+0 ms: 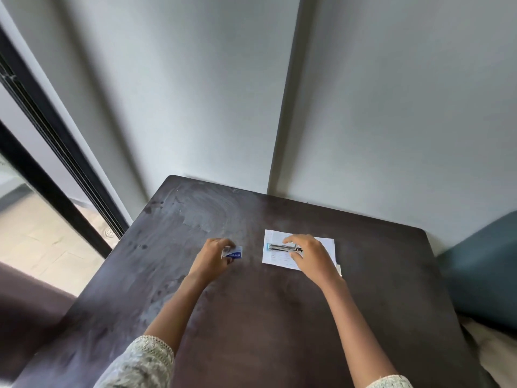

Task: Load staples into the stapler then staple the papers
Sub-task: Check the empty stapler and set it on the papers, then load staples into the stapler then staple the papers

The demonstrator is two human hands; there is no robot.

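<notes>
Fingers (291,241) of the right hand (310,254) curl over the rigid, slick metal stapler (281,247), best gripped mid-body, while the left hand (214,254) pinches the light staple box (234,252) mid-tabletop (251,317).

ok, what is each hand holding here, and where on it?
Left hand pinches the small blue-and-white staple box at its left end. Right hand closes around the silver metal stapler at its right end, on the white papers.

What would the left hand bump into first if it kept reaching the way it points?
The left hand already touches the small staple box; beyond that, only bare table, then probably the wall.
</notes>
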